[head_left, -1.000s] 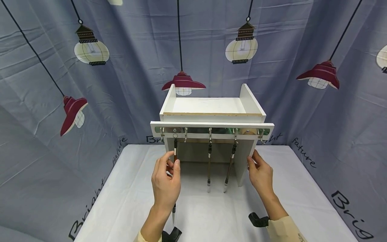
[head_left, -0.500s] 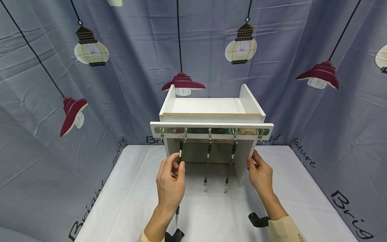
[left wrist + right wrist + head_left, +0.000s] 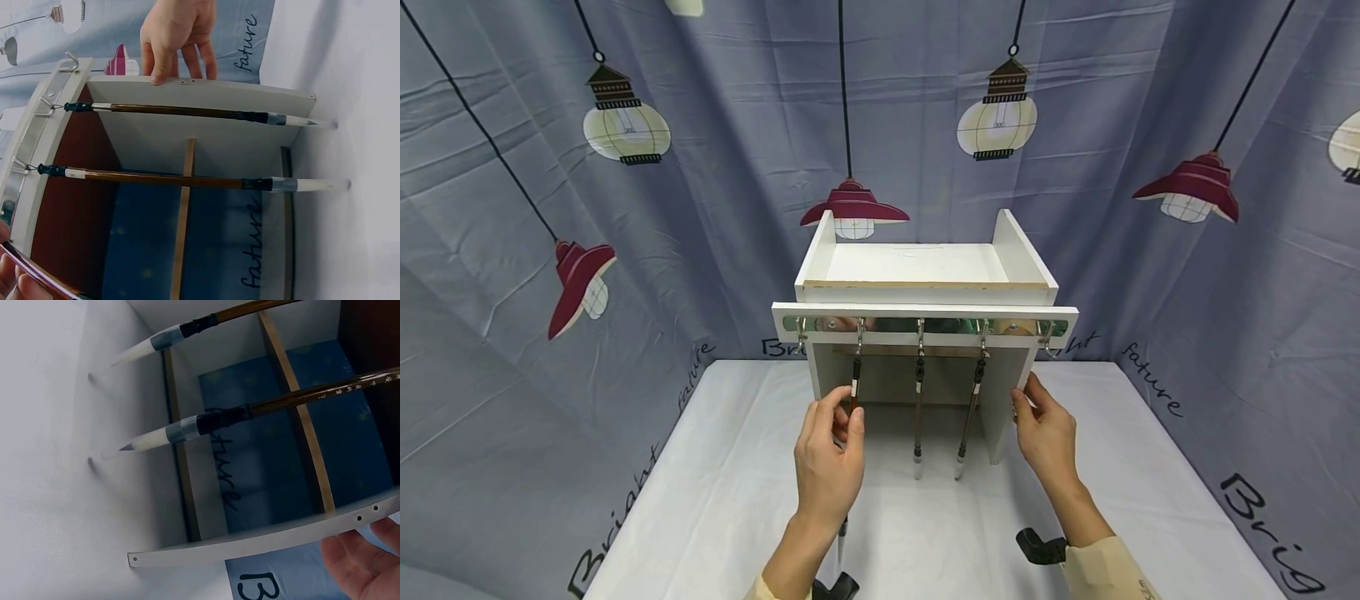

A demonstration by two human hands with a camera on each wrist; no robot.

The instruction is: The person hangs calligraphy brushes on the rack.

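Observation:
My left hand [image 3: 829,467] pinches a calligraphy brush [image 3: 855,387] by its brown handle, just under the second hook from the left. The brush's top end meets that hook [image 3: 860,332]; whether its loop is over the hook, I cannot tell. Its lower part passes behind my hand and wrist. Two more calligraphy brushes hang from the neighbouring hooks: a middle brush [image 3: 156,179] and a right brush [image 3: 262,409], both with pale bristles under clear caps. At the right, my right hand [image 3: 1048,433] holds the edge of the side panel [image 3: 250,547] of the white wooden rack [image 3: 925,292].
An outermost hook [image 3: 801,332] on the left and another hook [image 3: 1049,337] on the right carry nothing. The rack stands on a white-covered table [image 3: 925,542], before a blue-grey curtain [image 3: 737,208] with printed lamps. Black wrist mounts [image 3: 1041,547] sit on both arms.
My left hand has moved right with its brush, from left of the second hook to right beneath it. The middle brush has swung slightly. My right hand has stayed in place.

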